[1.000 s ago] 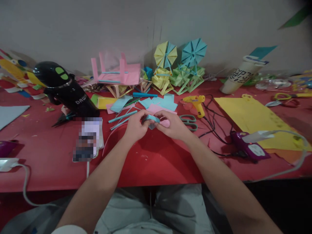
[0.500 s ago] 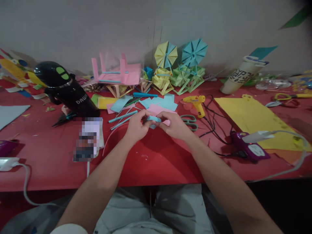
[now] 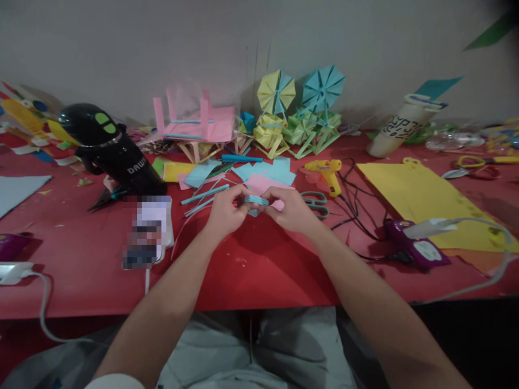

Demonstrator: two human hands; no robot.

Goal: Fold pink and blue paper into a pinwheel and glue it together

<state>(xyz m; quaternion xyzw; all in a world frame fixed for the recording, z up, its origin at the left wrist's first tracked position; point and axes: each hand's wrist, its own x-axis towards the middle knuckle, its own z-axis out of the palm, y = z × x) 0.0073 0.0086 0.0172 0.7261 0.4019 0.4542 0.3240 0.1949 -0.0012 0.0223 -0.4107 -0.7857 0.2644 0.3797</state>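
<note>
Head cam: left hand (image 3: 226,212) and right hand (image 3: 290,208) both pinch one folded blue paper piece (image 3: 255,201), dead centre of frame over the red table (image 3: 263,273). Two glue guns to the right: yellow glue gun (image 3: 326,170), purple glue gun (image 3: 414,247). One scissors (image 3: 317,203) beside the right hand.

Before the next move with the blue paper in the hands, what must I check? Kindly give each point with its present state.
1. Left hand and right hand both grip the blue paper: ok.
2. Fold edges aligned: cannot tell, hidden in the grip.
3. Scissors near the right hand: ok.
4. Yellow glue gun apart from the hands: ok.
5. Black cables clear of the right hand: not ok, very close.
</note>
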